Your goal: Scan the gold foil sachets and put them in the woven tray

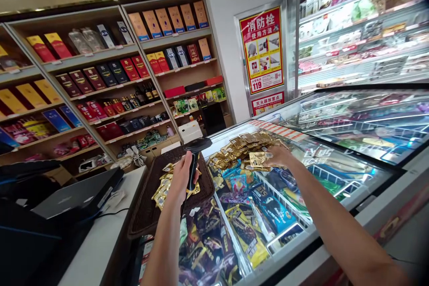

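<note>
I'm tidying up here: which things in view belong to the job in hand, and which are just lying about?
In the job:
- scanner, in left hand
- gold packet, in right hand
- packet pile
- tray with more packets

Just about:
- counter device
- poster
- shelved boxes
- freezer packs

Tall shelves (87, 18) of boxes (163, 22), red poster (262, 49) on white pillar (224, 31), lit display case (294, 40), black device (78, 194) on pale counter (95, 241)
</note>
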